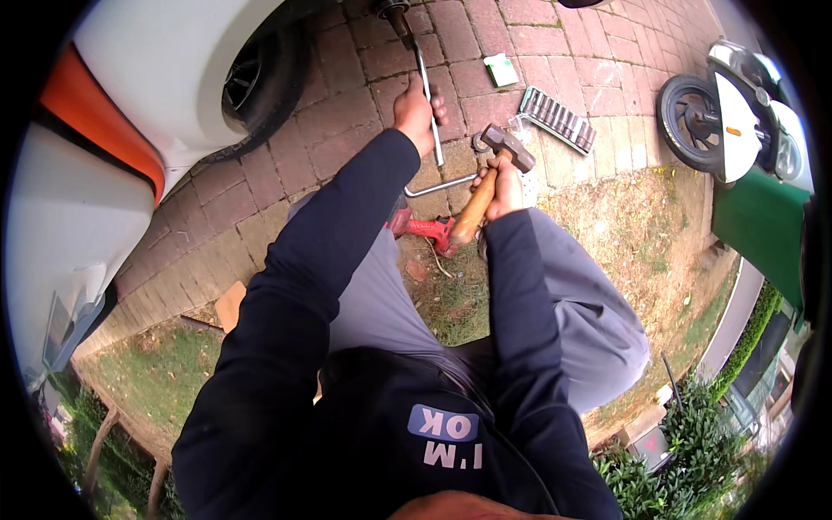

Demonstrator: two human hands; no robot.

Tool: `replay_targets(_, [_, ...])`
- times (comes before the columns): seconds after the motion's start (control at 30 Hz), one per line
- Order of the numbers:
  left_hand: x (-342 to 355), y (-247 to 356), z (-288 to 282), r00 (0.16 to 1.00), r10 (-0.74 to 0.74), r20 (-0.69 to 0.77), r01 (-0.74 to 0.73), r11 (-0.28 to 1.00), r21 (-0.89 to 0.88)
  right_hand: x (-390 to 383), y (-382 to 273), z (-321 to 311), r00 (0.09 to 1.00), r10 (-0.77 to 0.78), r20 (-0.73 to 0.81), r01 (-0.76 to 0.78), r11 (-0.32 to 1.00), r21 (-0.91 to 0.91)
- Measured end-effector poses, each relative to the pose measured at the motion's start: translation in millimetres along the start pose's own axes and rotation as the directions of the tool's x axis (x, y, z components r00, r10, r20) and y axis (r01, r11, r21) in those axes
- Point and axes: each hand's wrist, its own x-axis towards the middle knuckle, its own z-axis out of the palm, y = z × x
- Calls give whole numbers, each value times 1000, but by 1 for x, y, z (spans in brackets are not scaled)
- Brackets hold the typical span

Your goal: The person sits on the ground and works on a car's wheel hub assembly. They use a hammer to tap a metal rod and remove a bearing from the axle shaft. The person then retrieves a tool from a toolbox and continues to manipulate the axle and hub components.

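Note:
My left hand [418, 114] is closed round a long silver metal rod [438, 156]. The rod's far end reaches a dark, rounded metal part [393, 12] at the top edge; whether they touch is hard to make out. In my right hand [505, 192] is a hammer with a rusty brown head [509, 147] and a wooden handle [473, 210], gripped close under the head. An L-shaped steel bar [440, 185] lies low, one end reaching my right fingers. Below it, between my knees, rests a red power tool [426, 229], partly hidden.
A white vehicle with an orange panel [104, 126] and a black wheel [269, 91] stands close at left. On the brick paving [347, 147] lie a socket set [559, 120] and a small green-and-white box [501, 70]. Another white vehicle's wheel [691, 121] is at right.

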Motion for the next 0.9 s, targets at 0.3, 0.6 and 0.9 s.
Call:
replay_targets(0.3, [76,-92,-95,899,345,-270,78,480,874,200,-32,-125,939,-339,52,64,26,-998])
replay_targets(0.6, [64,-34,-112,843,251,-476,215,654,726,126,-80,247,761,-264,592,643,430,-634])
replay_targets(0.9, [28,13,-69,880,223,-419,-41,915,402,73,-23,194,774,-549,315,409,53,-911])
